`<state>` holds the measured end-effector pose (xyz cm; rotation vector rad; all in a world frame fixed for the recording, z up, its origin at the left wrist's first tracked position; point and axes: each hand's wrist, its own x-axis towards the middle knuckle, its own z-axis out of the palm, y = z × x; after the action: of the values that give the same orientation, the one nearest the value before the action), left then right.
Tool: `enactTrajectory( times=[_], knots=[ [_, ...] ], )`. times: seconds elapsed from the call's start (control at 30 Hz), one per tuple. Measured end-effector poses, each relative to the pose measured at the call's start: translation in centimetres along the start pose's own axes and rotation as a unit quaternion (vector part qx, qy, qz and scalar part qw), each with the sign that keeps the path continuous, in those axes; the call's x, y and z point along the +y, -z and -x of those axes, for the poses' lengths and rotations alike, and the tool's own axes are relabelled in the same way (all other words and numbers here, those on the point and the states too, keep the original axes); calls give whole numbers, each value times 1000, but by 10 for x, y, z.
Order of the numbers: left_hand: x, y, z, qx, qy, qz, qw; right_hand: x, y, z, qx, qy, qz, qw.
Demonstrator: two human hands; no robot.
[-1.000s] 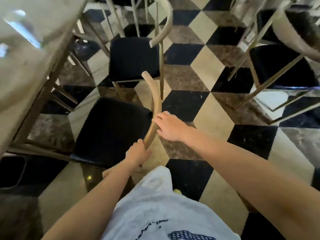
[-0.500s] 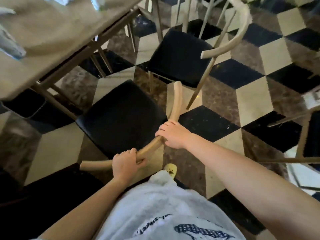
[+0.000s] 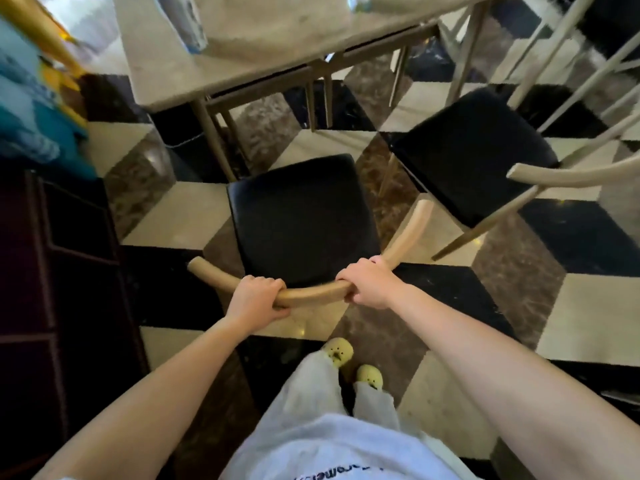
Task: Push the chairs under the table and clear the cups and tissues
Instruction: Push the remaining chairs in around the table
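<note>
A chair (image 3: 304, 216) with a black seat and a curved tan wooden backrest stands in front of me, its seat facing the beige table (image 3: 277, 46). My left hand (image 3: 258, 297) is closed around the backrest left of its middle. My right hand (image 3: 369, 285) grips the same rail further right. The seat's front edge is just short of the table's near edge. A second black-seated chair (image 3: 474, 150) stands to the right, turned at an angle and away from the table. A blurred blue-and-white object (image 3: 188, 19) sits on the tabletop.
The floor is a black, cream and brown checkered tile pattern. A dark wooden cabinet (image 3: 52, 271) stands on my left, with blue and yellow items (image 3: 31, 98) above it. More pale chair frames (image 3: 571, 46) stand at the top right. My yellow slippers (image 3: 353, 362) are below the chair.
The view has swung round so that I face the table squarely. The chair has turned with me, its seat now pointing at the table. Both hands have kept hold of the backrest.
</note>
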<state>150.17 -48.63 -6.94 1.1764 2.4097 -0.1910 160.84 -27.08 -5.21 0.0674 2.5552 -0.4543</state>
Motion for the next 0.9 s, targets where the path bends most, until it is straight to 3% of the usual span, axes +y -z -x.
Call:
enactTrajectory(
  times=[0.43, 0.9],
  knots=[
    [10, 2, -2, -19, 68, 21, 997, 7, -3, -1, 18, 26, -21, 999],
    [4, -9, -1, 11, 36, 22, 999, 0, -21, -2, 107, -10, 59, 992]
  ],
)
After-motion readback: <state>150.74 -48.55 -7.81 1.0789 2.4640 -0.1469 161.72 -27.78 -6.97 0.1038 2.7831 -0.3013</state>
